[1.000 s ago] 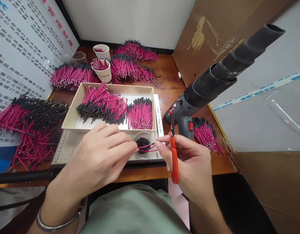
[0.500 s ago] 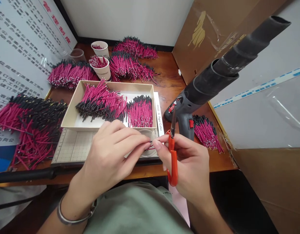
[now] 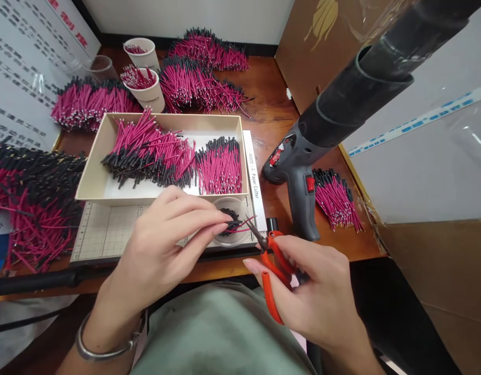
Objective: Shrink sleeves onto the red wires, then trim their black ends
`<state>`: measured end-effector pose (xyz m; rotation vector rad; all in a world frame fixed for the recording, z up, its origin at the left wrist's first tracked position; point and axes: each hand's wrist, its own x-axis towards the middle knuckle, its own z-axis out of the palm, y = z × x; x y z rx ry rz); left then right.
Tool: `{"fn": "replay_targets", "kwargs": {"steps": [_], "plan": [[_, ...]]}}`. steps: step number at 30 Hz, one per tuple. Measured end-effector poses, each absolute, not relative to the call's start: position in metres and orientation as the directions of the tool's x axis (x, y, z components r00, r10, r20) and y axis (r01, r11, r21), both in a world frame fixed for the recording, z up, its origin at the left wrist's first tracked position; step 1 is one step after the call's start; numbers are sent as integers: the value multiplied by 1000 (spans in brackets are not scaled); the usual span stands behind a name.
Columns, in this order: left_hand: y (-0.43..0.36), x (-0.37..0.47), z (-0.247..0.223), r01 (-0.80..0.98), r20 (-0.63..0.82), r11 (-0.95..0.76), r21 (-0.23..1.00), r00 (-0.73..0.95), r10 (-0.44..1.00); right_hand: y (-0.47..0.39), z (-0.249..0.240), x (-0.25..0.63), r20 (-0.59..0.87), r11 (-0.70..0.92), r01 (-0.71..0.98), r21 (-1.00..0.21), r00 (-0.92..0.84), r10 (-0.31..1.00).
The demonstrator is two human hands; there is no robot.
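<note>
My left hand (image 3: pixel 186 237) is closed in a pinch on a short wire with a black sleeve (image 3: pixel 235 224); its thin pink end points right. Below the fingertips stands a small clear round cup (image 3: pixel 240 242) with little black pieces (image 3: pixel 228 213) in it. My right hand (image 3: pixel 303 276) is wrapped round orange-handled scissors (image 3: pixel 269 255). Their pointed blades are slightly parted beside the pink wire end; whether they touch it I cannot tell. Behind my hands, a cream box (image 3: pixel 162 199) holds two heaps of pink wires with black ends (image 3: pixel 219 166).
A heat gun (image 3: pixel 303 172) stands on the right, beside a small wire bundle (image 3: pixel 338 200). Paper cups (image 3: pixel 149 96) and wire piles (image 3: pixel 197 86) stand at the back. More wires (image 3: pixel 41 203) lie at left. Under the box is a paper cutter (image 3: pixel 103 234).
My right hand has drawn back from the left fingertips and swung the scissors from upright to pointing at the wire. The view has moved closer and tilted down.
</note>
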<state>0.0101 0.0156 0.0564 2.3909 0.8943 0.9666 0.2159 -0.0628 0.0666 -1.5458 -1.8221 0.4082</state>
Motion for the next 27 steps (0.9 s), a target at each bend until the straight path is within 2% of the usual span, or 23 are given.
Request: {"fn": "replay_targets", "kwargs": {"steps": [14,27], "plan": [[16,7,58,406,442,-677,613,534,721,-62,64,217,256,226,703,-674,-65,965],[15,3,55,388,452,-708,590,569,687,-60,66,212,257,242,668,-704,-79,963]]}}
